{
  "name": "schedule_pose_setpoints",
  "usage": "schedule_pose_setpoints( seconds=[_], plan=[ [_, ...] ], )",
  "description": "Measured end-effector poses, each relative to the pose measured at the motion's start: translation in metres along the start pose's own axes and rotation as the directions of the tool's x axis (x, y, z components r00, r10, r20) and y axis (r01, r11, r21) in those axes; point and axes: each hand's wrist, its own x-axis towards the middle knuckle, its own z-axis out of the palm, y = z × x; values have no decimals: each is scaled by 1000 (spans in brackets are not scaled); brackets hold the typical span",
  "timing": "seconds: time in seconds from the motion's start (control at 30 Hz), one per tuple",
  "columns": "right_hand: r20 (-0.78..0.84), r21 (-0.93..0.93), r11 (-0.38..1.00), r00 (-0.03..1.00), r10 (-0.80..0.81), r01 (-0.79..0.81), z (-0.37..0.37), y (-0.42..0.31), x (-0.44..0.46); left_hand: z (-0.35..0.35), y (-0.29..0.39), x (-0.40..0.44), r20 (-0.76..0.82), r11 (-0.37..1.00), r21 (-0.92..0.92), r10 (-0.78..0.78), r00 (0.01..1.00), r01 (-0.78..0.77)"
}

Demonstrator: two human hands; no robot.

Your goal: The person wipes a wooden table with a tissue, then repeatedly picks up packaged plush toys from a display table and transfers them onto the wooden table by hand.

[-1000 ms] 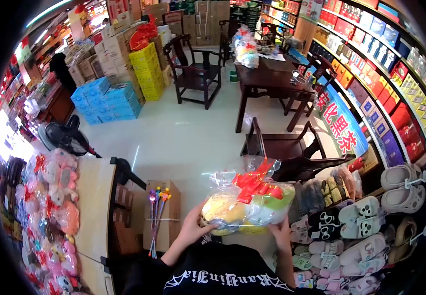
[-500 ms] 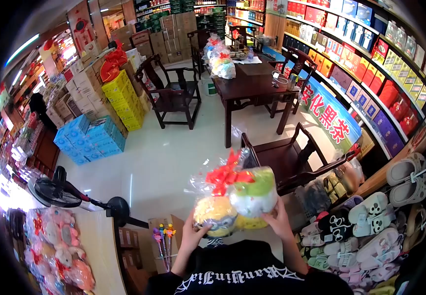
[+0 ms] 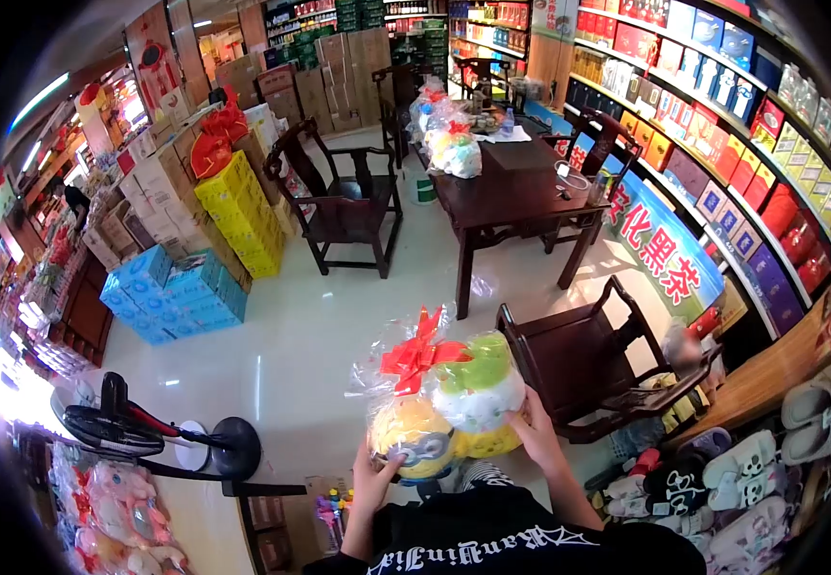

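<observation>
Between my two hands is a clear-wrapped bundle of plush toys (image 3: pixel 478 398), tied at the top with a red ribbon bow (image 3: pixel 421 355). A yellow plush with goggles (image 3: pixel 411 436) is on its left side; a white and green plush is on its right. My left hand (image 3: pixel 374 472) grips the lower left of the wrapping, thumb across the front. Against the right side presses my right hand (image 3: pixel 530 428), its fingers partly hidden behind the bundle. The bundle is held in front of my body, above the floor.
A dark wooden armchair (image 3: pixel 598 350) stands close on the right, beside slippers (image 3: pixel 746 479). Ahead, more wrapped plush toys (image 3: pixel 454 149) sit on a dark table (image 3: pixel 502 196). Blue cartons (image 3: pixel 176 295) and a black fan (image 3: pixel 114 422) are to the left, with wrapped pink plush toys (image 3: pixel 128 508) below.
The view has shifted forward, so the chair and table appear lower and farther right. Both hands still hold the plush bundle, which sits slightly lower and farther left in view.
</observation>
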Motion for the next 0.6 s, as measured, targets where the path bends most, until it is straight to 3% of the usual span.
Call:
schedule_pose_setpoints(
  seconds=[0.17,0.37,0.4,0.47,0.6],
  plan=[
    [40,29,997,996,77,-78,12,21,72,-2,0,53,-81,997,47,-49,996,53],
    [185,39,999,983,-7,0,1,27,200,11,-2,138,-148,1000,1,21,989,-21],
    [252,59,998,968,-18,3,1,18,218,13,2,152,-156,1000,15,13,988,-11],
    [253,49,998,967,-40,29,-4,1,251,20,8,186,-181,967,253,69,981,-21],
    [279,-39,990,952,-123,139,-31,-10,316,45,10,251,-183,972,230,84,980,-40]
  ],
)
